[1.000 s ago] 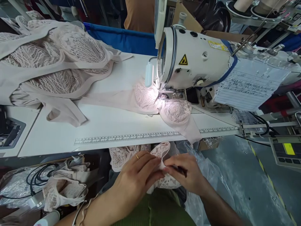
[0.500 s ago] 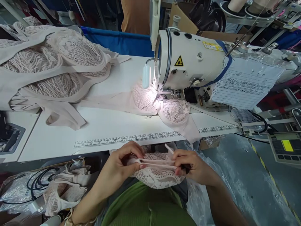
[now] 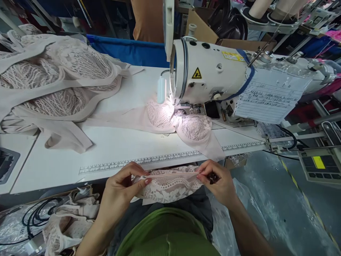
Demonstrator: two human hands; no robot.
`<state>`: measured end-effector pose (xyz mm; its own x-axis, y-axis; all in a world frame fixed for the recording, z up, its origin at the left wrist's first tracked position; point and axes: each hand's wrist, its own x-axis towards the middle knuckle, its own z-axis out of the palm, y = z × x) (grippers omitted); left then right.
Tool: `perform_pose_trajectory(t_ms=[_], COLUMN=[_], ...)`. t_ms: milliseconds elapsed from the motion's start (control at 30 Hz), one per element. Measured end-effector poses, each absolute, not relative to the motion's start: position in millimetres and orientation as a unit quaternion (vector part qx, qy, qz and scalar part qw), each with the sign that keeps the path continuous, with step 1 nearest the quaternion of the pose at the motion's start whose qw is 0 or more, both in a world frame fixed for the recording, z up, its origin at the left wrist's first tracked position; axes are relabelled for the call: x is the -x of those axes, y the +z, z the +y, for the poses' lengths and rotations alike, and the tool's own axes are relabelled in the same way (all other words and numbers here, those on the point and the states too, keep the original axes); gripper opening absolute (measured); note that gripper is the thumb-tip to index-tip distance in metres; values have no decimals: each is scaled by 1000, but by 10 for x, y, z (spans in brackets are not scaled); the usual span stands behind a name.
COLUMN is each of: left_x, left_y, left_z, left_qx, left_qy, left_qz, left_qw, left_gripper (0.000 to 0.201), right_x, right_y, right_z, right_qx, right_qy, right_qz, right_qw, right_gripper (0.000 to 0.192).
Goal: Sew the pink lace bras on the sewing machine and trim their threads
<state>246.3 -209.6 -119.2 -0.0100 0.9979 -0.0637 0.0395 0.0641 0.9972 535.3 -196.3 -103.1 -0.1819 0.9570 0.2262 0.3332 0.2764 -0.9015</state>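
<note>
Above my lap, a pale pink lace bra (image 3: 167, 190) stretches between my two hands. Its upper edge runs as a straight, narrow band from one hand to the other. My left hand (image 3: 121, 186) pinches the left end of that band between thumb and fingers. At the other end, my right hand (image 3: 220, 183) pinches the band the same way; a small dark object (image 3: 213, 177), too hidden to name, sits within its curled fingers. Beyond them, another pink bra (image 3: 195, 128) lies on the table under the sewing machine (image 3: 210, 71), lit by its lamp.
Several bras (image 3: 61, 78) are heaped on the white table (image 3: 114, 149) at the left. A printed ruler (image 3: 170, 155) runs along its front edge. More bras (image 3: 64, 227) and a black cable lie below left. A control panel (image 3: 319, 165) stands at right.
Both hands have moved apart, and the band between them is now pulled straight and taut. A pale strip that stood up by my right hand no longer shows. The view has shifted slightly.
</note>
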Motion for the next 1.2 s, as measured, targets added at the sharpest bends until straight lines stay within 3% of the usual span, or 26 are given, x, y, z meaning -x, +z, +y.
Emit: perform_pose_trajectory(t_ms=[167,400,600,700,833,933,1033,1200], left_x=[-2456,-2508,-2487,-2465,-2664,-2909,-3031,-2966], left_y=[-1263,-1280,-1248,-1131,-971,-975,-1039,-1069], left_z=[-2113,-2095,-2086,-2042,-1993,-2020,-2033,-1972], left_qx=[-463,-449,-448,-520,-660,-684,-648,-608], left_qy=[474,485,509,432,286,325,381,390], left_qz=[552,533,465,417,357,338,346,362], left_qw=[506,529,569,608,596,558,562,589], left_gripper=[14,13,16,14,51,5,26,26], right_x=[-5294,-5327,-5516,-5532,-5273,-5071,-5059,-5238], right_y=[-1109,-1117,-824,-679,-618,-681,-784,-925], right_z=[-1985,-1938,-1835,-1801,-1818,-1849,-1867,-1840], right_qx=[494,538,455,376,386,397,412,412], right_qy=[342,307,440,527,506,470,481,494], right_qz=[-664,-675,-673,-669,-702,-734,-721,-710], right_qw=[445,400,381,363,320,286,283,285], right_gripper=[23,4,14,14,12,13,13,21])
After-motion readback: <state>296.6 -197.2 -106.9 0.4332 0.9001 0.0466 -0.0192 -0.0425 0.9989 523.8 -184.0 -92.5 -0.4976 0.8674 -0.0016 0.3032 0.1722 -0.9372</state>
